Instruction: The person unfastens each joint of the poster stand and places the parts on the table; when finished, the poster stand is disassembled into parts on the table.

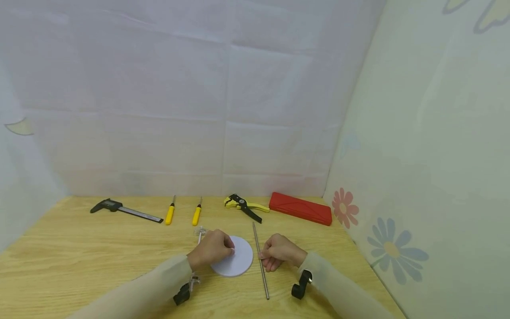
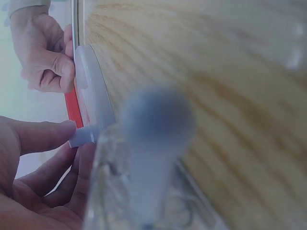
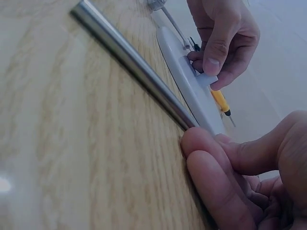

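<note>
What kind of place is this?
Probably a small workbench booth: a wooden table with calipers, screwdrivers and a wire stripper, closed in by white sheets.

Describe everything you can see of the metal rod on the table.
The metal rod is thin, straight, smooth and silvery grey, like polished steel, with a plain round end. It lies flat on the wooden table, running away from the person, just right of the white disc. The right hand grips it near the middle with curled fingers; the left hand does not touch it.
</note>
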